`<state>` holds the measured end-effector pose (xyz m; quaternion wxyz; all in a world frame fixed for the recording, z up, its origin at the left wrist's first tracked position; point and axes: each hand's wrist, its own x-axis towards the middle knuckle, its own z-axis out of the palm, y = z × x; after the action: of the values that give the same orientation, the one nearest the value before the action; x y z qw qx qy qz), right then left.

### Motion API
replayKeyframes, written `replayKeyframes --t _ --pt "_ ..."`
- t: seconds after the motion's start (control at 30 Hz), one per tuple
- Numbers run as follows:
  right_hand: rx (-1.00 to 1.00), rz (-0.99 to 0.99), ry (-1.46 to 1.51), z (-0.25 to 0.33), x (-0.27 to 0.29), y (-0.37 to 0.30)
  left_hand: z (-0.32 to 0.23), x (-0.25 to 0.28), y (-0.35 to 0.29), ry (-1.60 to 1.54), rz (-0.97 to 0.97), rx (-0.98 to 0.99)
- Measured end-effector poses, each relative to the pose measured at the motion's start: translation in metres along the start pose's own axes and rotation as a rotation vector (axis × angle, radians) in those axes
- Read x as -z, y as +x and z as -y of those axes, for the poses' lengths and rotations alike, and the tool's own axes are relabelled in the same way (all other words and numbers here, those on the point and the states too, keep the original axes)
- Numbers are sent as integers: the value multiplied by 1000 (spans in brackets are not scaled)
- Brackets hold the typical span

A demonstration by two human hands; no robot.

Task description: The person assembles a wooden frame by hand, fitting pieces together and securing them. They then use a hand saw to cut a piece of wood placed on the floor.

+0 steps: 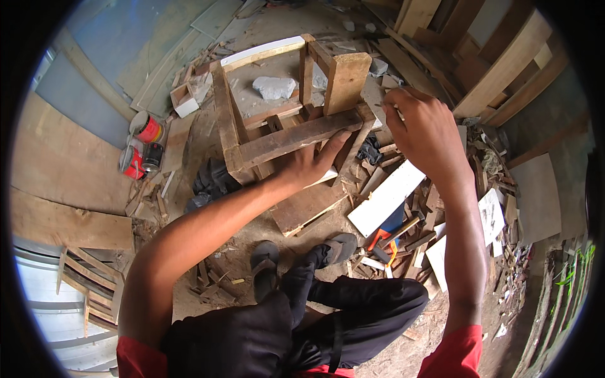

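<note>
A rough wooden frame (293, 137), built of brown bars with one white-faced bar, stands in front of me. My left hand (310, 165) is wrapped round its near rail, thumb over the top and fingers underneath. At the frame's right corner a short wide piece of board (348, 79) sticks up. Just right of that board, apart from it, I hold up my right hand (421, 126) with the fingers curled and pressed together. Whatever might be in them is hidden. Under the frame lies a flat brown board (309, 205).
White boards (387, 200) and wood scraps cover the floor at right, with an orange-and-black-handled tool (381, 246) among them. Tins (146, 128) stand at left. Planks (504, 69) lean at far right. A pale lump (274, 87) lies behind the frame.
</note>
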<state>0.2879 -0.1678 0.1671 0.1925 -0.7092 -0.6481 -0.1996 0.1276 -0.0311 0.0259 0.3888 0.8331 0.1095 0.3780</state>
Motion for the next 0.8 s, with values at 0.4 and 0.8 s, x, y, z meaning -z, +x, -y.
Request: replayKeyframes --t 0.4,0.8 --pt "72 -23 222 45 -18 0 -3 -2 -3 60 -96 -92" --pt "58 -52 260 44 -24 6 -5 2 -3 19 -43 -53"
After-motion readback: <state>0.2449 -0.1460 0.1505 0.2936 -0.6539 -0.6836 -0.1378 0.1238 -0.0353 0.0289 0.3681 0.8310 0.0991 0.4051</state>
